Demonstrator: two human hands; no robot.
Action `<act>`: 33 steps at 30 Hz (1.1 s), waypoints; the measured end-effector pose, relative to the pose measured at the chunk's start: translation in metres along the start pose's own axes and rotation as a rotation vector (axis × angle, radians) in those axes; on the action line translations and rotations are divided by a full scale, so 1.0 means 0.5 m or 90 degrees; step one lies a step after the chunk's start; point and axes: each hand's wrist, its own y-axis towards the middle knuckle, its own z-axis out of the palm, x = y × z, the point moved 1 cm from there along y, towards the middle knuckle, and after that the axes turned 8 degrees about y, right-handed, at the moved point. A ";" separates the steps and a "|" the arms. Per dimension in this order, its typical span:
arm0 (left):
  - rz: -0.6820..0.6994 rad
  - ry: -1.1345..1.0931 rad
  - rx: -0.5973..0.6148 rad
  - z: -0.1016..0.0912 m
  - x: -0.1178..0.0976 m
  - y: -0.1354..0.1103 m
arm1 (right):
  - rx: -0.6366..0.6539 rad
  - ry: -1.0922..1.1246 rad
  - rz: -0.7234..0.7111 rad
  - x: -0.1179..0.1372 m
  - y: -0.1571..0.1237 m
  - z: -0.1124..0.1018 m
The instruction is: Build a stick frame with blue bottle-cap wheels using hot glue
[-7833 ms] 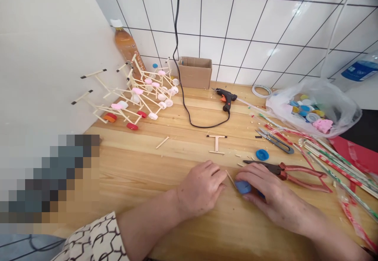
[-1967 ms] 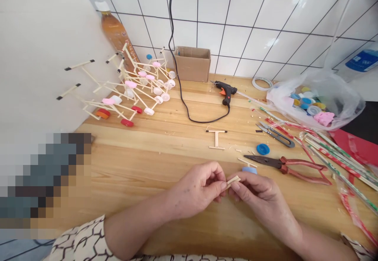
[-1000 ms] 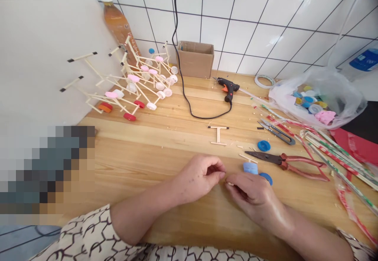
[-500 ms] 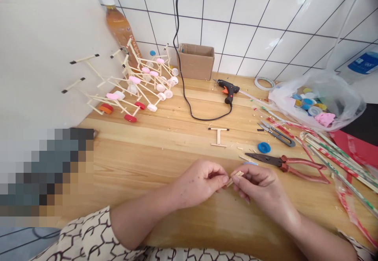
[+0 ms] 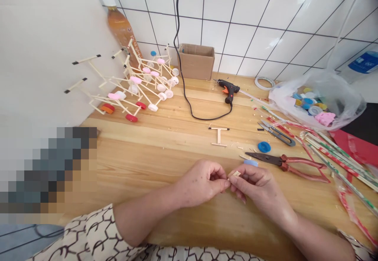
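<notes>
Wooden stick (image 5: pixel 235 173) higher, between left hand (image 5: pixel 201 183), right hand (image 5: pixel 261 186)

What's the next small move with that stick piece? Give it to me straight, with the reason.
Probably set the small stick piece down beside the T-shaped stick frame. The left hand and right hand pinch it between them, the frame lies just ahead on the bench, and both look like the same pale wood.
</notes>
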 end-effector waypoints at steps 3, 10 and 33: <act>0.018 0.067 -0.032 -0.003 0.002 0.000 | 0.010 -0.084 -0.074 0.009 0.000 0.000; 0.063 0.282 -0.202 -0.016 0.005 0.005 | -0.073 -0.108 -0.097 0.018 0.002 -0.022; 0.059 0.122 -0.188 -0.003 0.007 0.010 | 0.009 -0.095 0.009 0.028 0.055 0.005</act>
